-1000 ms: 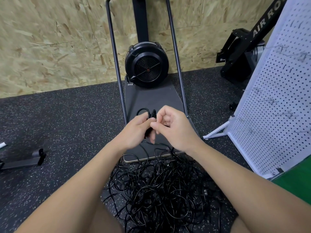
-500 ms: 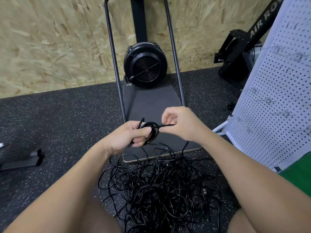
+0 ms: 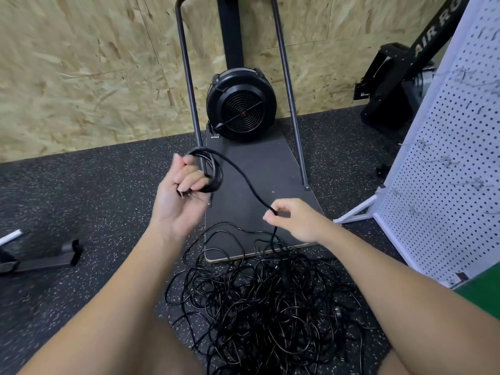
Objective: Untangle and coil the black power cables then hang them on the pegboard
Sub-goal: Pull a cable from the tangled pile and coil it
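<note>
A small coil of black cable (image 3: 213, 171) is wrapped round the fingers of my left hand (image 3: 180, 196), which is raised palm up. From the coil a single strand (image 3: 243, 177) curves down to my right hand (image 3: 293, 219), which pinches it between thumb and fingers. Below that hand the strand drops into a big tangled heap of black power cables (image 3: 270, 307) on the floor between my knees. The white pegboard (image 3: 446, 158) stands at the right, with several wire hooks on it.
A black fan machine (image 3: 242, 104) with two upright metal poles stands on a dark mat (image 3: 259, 185) ahead. A rowing machine (image 3: 392, 85) is at the back right. A black metal foot (image 3: 46, 259) lies at the left. Chipboard wall behind.
My hands have moved apart. The left hand rose and turned palm up with the coil; the right hand slid down the strand toward the heap.
</note>
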`<state>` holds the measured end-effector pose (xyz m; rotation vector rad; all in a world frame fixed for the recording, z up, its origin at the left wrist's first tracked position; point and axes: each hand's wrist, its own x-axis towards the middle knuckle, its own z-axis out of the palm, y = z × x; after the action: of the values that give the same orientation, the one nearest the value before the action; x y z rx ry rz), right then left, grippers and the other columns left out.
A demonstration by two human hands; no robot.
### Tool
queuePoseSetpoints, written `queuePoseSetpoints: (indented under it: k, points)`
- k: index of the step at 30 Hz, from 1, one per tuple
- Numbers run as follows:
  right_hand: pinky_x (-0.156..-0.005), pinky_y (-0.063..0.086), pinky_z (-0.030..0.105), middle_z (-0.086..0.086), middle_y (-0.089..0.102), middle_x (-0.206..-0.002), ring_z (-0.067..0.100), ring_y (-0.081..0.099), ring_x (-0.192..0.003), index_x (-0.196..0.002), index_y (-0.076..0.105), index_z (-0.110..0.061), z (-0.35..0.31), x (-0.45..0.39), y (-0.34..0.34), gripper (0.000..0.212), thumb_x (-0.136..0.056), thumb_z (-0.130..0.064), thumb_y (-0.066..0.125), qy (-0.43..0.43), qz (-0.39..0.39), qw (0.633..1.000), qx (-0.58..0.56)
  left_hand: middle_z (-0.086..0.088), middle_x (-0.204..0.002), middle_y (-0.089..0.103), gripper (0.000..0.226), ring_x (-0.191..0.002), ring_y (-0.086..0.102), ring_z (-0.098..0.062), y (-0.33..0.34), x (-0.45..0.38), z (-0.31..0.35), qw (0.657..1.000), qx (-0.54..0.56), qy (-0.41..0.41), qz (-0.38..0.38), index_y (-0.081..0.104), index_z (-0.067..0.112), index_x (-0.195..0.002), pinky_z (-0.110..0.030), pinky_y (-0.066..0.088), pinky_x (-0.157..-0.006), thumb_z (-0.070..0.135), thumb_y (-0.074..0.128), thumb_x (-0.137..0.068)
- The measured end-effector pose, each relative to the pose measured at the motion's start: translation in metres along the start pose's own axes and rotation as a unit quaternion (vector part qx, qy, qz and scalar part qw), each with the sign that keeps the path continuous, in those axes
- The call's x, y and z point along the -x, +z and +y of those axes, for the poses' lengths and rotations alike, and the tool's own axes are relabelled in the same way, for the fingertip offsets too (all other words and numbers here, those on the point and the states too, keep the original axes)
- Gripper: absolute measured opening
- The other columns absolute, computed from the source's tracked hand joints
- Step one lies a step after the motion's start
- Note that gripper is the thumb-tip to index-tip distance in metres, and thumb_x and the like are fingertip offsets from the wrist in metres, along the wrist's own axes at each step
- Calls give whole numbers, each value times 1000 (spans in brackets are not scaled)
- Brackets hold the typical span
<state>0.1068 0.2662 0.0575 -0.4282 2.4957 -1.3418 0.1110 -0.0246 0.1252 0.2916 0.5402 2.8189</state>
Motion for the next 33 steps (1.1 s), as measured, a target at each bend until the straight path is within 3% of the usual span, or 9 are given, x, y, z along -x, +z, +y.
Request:
queuePoseSetpoints:
  k: [2, 6, 10, 13, 16, 20, 26, 29, 33]
  points:
    - [-118, 47, 62, -3, 84, -102, 38, 74, -116, -99, 76, -21, 7, 1, 1, 18, -109, -35, 68, 34, 17, 998, -55, 13, -65, 47, 27, -56, 45, -3, -4, -2, 12, 998, 31, 47, 35, 62, 14, -104, -19, 40, -64, 33, 51, -119]
    - [-98, 64, 63, 16, 77, -89, 31, 71, -75, -110, 68, -2, 0, -5, 3, 12, -106, -13, 71, 70, 100, 951, -284, 8, -96, 61, 5, -72, 59, -6, -17, 2, 27, 978, 11, 131, 162, 65, 14, -109, -23, 50, -71, 13, 70, -109]
    - [-58, 45, 36, 8, 79, -80, 21, 49, -57, -93, 69, -6, -15, -1, 8, 14, -103, -15, 68, 19, 93, 990, -103, -1, -120, 76, 14, -96, 75, -12, -16, 2, 23, 966, -24, 150, 207, 68, 10, -122, -24, 60, -82, 17, 66, -110]
    - [-58, 42, 31, -3, 77, -80, 6, 49, -50, -85, 71, -24, -32, 8, 18, 23, -105, -24, 59, -40, 27, 998, 47, -7, -126, 80, 18, -113, 78, -18, -7, -2, 8, 940, -154, 165, 257, 67, 7, -123, -28, 62, -91, 20, 57, -115]
    - [-71, 54, 40, -5, 72, -79, 12, 59, -65, -86, 65, -29, -47, 14, 26, 24, -104, -33, 49, -69, -13, 990, 123, -14, -126, 80, 18, -119, 78, -25, 2, -3, -7, 922, -224, 171, 266, 61, 6, -124, -33, 61, -101, 17, 49, -118]
    - [-74, 53, 46, -4, 63, -77, 19, 55, -71, -88, 57, -30, -58, 26, 24, 26, -109, -34, 41, -96, -33, 981, 167, -21, -124, 79, 14, -108, 81, -27, 1, -5, -19, 906, -262, 161, 292, 61, 5, -119, -34, 61, -91, 15, 52, -116]
    - [-64, 35, 29, 10, 48, -74, 9, 37, -65, -81, 57, -11, -89, 37, -1, 34, -109, -30, 64, -165, -49, 985, 35, -21, -129, 78, 29, -124, 75, -34, 5, -1, -38, 894, -377, 106, 219, 50, -9, -134, -41, 57, -102, 15, 50, -117]
    - [-58, 37, 30, 6, 55, -67, 12, 41, -55, -86, 69, -18, -93, 38, -4, 32, -113, -31, 59, -169, -39, 983, 52, -20, -119, 81, 24, -115, 78, -34, 17, 1, -55, 869, -448, 84, 193, 57, -6, -123, -44, 61, -97, 17, 50, -117]
    - [-73, 50, 36, 0, 69, -79, 25, 62, -71, -83, 68, -14, -92, 36, -8, 36, -115, -21, 54, -193, 22, 981, -23, -13, -91, 73, 35, -84, 68, -26, 13, 6, -70, 809, -573, 31, 127, 62, -2, -98, -47, 59, -85, 32, 65, -108]
